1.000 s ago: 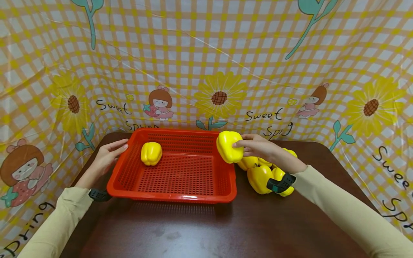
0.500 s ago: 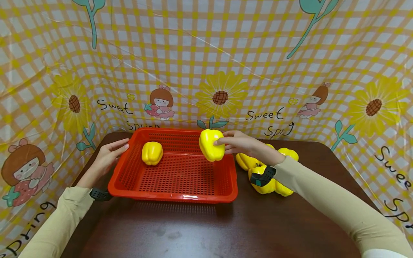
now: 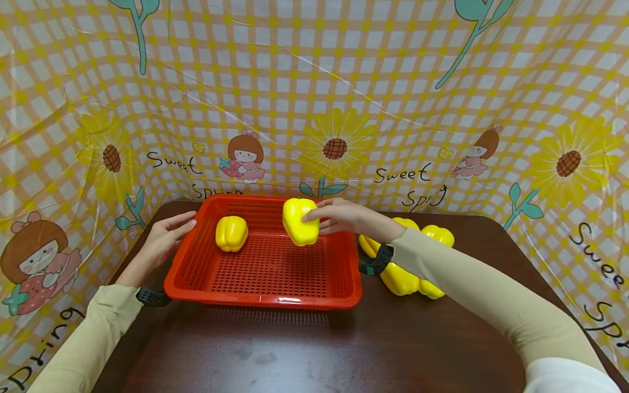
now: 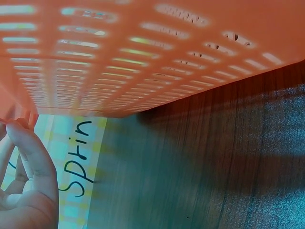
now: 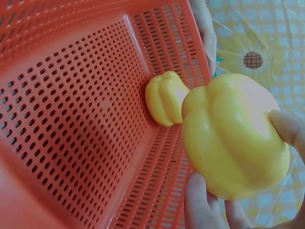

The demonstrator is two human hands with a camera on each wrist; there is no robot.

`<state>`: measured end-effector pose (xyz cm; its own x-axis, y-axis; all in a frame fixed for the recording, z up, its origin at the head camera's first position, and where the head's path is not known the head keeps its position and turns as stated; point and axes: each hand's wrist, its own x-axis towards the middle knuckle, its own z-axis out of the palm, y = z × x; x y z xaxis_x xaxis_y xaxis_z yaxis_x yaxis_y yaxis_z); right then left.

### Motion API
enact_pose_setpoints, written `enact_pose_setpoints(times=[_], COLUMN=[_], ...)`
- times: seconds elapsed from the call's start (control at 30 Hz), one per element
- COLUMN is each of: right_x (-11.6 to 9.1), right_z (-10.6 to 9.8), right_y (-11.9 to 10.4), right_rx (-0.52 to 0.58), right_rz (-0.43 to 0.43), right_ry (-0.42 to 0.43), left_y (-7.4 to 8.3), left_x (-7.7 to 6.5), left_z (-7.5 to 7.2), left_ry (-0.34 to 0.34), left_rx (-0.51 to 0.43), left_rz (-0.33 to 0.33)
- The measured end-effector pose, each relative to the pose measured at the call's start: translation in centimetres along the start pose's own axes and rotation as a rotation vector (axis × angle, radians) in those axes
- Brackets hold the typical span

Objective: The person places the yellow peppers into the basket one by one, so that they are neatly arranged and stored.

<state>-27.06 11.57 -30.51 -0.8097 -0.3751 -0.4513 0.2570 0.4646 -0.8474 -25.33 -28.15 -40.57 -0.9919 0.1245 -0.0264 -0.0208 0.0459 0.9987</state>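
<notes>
A yellow bell pepper [image 3: 301,222] is held in my right hand [image 3: 339,215], thumb on one side and fingers on the other, above the red plastic basket [image 3: 265,300]. The right wrist view shows this held pepper [image 5: 233,138] close up, tilted over the basket's perforated floor. A second yellow bell pepper [image 3: 231,233] rests inside the basket near its left wall. My left hand [image 3: 162,240] grips the basket's left rim with thumb and fingertips. From the left wrist, the left hand [image 4: 31,176] shows at the rim beside the slotted outer wall.
Several more yellow bell peppers [image 3: 400,279] lie in a group to the right of the basket, partly hidden by my right forearm. A dark brown table [image 3: 295,349] is underneath. A checked, flower-printed cloth [image 3: 314,71] rises behind and along both sides.
My right hand has carried the bell pepper leftward, from the basket's right edge to above its middle. The left hand, the basket and the pepper inside have stayed in place.
</notes>
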Motion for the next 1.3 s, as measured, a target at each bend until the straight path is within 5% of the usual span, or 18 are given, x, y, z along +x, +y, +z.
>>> enact_pose_setpoints(times=[0.5, 0.97, 1.3], right_x=[2.3, 4.7, 6.0], right_z=[2.6, 4.2, 4.8], right_y=[-0.9, -1.2, -1.1], right_rx=[-0.022, 0.070, 0.063], right_rz=[0.029, 0.107, 0.033], right_ry=[-0.043, -0.052, -0.109], left_y=[-0.1, -0.1, -0.2], left_x=[0.3, 0.2, 0.3], left_z=[0.1, 0.1, 0.2], left_ry=[0.006, 0.019, 0.029], left_rx=[0.024, 0.038, 0.058], left_rz=[-0.019, -0.020, -0.010])
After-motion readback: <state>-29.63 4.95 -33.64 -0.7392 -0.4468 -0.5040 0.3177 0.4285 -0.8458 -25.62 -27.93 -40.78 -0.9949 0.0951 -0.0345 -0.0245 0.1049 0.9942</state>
